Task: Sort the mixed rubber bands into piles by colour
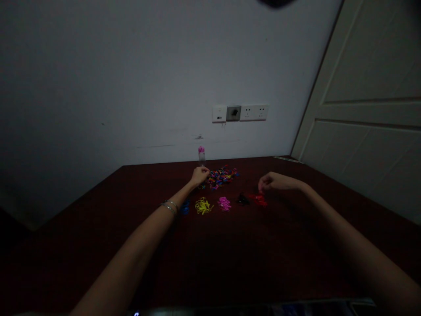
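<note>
A mixed heap of small elastic bands in many colours lies toward the back of the dark red table. My left hand is at the heap's left edge with thumb and finger pinched together; what is between them is too small to make out. On the right, my right hand points its closed fingertips down just above a pile of red bands; anything in them is hidden. Nearer me, in a row with the red pile, are black bands, pink bands, yellow bands and blue bands, the last partly behind my left wrist.
A clear container with a pink top stands at the back of the table, behind my left hand. The wall behind carries a row of sockets. A white panelled door rises at the right. The light is dim.
</note>
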Tool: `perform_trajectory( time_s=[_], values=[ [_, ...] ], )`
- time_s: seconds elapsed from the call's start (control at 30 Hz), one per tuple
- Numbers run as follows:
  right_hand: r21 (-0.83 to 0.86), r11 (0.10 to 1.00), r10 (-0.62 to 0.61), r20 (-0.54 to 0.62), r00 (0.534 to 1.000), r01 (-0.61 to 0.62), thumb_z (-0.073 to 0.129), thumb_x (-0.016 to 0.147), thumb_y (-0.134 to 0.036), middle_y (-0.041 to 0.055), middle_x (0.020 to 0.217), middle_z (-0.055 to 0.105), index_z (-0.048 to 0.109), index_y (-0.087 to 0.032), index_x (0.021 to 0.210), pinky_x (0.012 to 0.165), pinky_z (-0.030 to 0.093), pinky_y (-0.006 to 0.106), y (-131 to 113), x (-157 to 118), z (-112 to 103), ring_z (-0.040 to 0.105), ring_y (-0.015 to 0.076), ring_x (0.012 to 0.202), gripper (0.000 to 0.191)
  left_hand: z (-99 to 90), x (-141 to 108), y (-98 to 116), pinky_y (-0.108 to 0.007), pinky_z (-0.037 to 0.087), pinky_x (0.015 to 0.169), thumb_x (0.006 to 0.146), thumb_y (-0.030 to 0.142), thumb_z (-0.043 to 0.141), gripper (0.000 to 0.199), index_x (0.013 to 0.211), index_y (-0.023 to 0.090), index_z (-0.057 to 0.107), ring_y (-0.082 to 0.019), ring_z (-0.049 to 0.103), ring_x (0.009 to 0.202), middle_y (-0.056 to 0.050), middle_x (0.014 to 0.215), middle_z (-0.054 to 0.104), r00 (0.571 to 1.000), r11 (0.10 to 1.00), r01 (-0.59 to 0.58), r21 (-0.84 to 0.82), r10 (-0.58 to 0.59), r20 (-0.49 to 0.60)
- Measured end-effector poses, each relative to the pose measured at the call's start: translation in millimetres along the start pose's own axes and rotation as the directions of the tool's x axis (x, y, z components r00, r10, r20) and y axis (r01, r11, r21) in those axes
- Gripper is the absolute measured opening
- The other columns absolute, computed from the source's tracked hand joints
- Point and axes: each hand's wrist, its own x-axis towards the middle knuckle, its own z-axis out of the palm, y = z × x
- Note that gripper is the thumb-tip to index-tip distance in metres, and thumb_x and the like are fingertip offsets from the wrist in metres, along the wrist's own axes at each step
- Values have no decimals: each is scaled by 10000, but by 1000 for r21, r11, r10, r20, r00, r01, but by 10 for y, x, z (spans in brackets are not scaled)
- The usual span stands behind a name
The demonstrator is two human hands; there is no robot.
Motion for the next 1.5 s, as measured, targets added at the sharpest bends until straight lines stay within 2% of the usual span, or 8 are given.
perform_trajectory(
  time_s=[0.3, 0.5, 0.6, 0.73, 0.8, 0.87, 1.0, 1.5],
  values=[
    [106, 994, 31, -26, 999, -28, 549, 559, -202, 24, 628, 623, 631, -150, 696, 527, 394, 243, 20, -11, 133, 536, 133, 568, 168, 188, -31, 277, -220, 444, 673, 715, 154, 512, 235, 844, 106, 701, -125, 566, 656, -43, 696, 652, 996, 998, -60, 12, 59, 73],
    [221, 975, 55, -155, 986, -20, 590, 607, -301, 28, 646, 622, 618, -150, 722, 533, 410, 240, 245, 19, 181, 548, 132, 579, 191, 384, 10, 428, -235, 451, 693, 720, 191, 497, 271, 903, 144, 692, -142, 577, 706, -40, 784, 663, 977, 976, -174, 133, 154, 149],
    [292, 956, 108, -273, 956, -24, 596, 631, -352, 15, 625, 597, 612, -152, 761, 506, 391, 228, 453, 17, 212, 523, 115, 551, 240, 548, 19, 543, -256, 451, 764, 749, 242, 485, 296, 966, 170, 673, -164, 588, 798, -52, 892, 663, 937, 923, -302, 236, 243, 250],
    [376, 925, 196, -348, 917, -55, 615, 627, -375, 18, 643, 593, 615, -154, 799, 509, 397, 225, 687, -25, 258, 514, 108, 555, 280, 828, -39, 736, -301, 392, 922, 787, 273, 456, 358, 1091, 164, 611, -192, 530, 1006, -86, 1071, 611, 834, 773, -531, 347, 406, 373],
    [397, 915, 229, -379, 897, -66, 623, 620, -374, 25, 660, 601, 624, -155, 799, 516, 405, 227, 743, -42, 275, 513, 108, 561, 283, 956, -88, 825, -335, 377, 945, 811, 290, 426, 382, 1146, 181, 576, -207, 501, 1053, -87, 1126, 582, 791, 710, -595, 377, 432, 434],
    [411, 909, 249, -406, 879, -68, 621, 625, -370, 32, 677, 608, 630, -156, 803, 518, 409, 227, 760, -48, 288, 516, 109, 570, 279, 1054, -130, 890, -359, 389, 929, 828, 309, 402, 402, 1186, 201, 548, -223, 494, 1058, -83, 1145, 574, 777, 686, -608, 401, 408, 479],
    [388, 919, 248, -418, 874, -75, 613, 646, -355, 46, 703, 624, 639, -150, 804, 512, 411, 226, 741, -42, 302, 529, 117, 593, 261, 1156, -161, 946, -380, 395, 910, 841, 302, 372, 418, 1216, 207, 532, -243, 494, 1051, -86, 1152, 580, 800, 696, -571, 435, 353, 485],
    [374, 924, 240, -397, 886, -83, 615, 654, -359, 53, 730, 639, 663, -147, 803, 538, 428, 240, 763, -26, 297, 540, 125, 612, 264, 1217, -194, 878, -375, 362, 921, 828, 203, 353, 352, 1017, 127, 640, -237, 474, 1008, -133, 1094, 570, 768, 655, -618, 436, 384, 512]
  ],
)
